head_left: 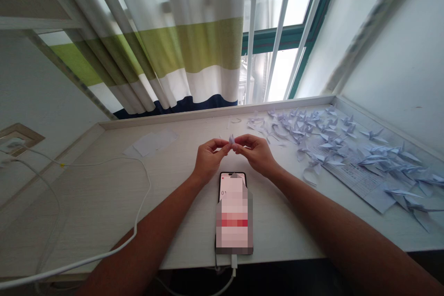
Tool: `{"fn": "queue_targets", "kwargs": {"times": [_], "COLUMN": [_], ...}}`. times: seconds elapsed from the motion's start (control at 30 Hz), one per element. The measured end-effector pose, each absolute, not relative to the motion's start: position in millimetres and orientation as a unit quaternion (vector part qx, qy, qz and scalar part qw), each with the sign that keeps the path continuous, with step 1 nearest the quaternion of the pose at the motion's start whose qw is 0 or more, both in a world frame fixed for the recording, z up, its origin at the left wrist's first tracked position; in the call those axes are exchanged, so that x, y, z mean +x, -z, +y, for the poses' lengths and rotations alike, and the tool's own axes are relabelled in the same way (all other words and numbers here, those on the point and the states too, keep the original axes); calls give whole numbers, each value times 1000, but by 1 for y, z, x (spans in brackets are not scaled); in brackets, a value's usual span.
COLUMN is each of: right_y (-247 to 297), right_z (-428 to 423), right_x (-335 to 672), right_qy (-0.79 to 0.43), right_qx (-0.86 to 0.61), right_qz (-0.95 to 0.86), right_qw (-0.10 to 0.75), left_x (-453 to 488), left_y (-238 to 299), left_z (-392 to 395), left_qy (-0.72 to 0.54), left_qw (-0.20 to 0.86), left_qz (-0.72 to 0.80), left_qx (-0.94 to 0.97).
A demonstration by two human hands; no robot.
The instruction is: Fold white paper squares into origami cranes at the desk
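Observation:
Between the fingertips of both hands is a small folded piece of white paper point(231, 138), its pointed tip standing upward. My left hand point(211, 155) pinches it from the left with thumb and index finger. From the right, my right hand point(255, 151) pinches it in the same way. The paper's lower part is hidden by the fingers. Just below the hands lies a phone point(233, 212) with a lit, partly blurred screen. Many folded paper cranes point(305, 125) are spread over the right side of the desk.
Flat paper sheets point(149, 142) lie at the back left of the desk point(114, 185). Under some cranes is a printed sheet point(364, 185). A white cable point(144, 199) crosses the left side and passes over my left forearm. A curtain point(201, 46) hangs behind.

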State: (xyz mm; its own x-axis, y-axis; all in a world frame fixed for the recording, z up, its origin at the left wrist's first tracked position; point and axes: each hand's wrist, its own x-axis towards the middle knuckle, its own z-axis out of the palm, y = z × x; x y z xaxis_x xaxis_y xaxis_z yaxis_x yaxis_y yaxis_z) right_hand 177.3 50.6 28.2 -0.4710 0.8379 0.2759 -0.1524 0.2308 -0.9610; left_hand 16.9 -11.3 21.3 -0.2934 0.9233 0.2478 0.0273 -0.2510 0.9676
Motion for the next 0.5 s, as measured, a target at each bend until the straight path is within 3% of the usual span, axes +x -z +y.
{"fn": "queue_targets", "kwargs": {"times": [0.5], "right_y": [-25], "right_z": [52], "right_x": [177], "right_qy": [-553], "right_qx": [-282], "right_qz": [-638], "right_qw": [455], "left_x": [16], "left_y": [-20], "left_z": [-13], "left_qy": [-610], "left_qw": [358], "left_qz": [492], "left_qx": [508]}}
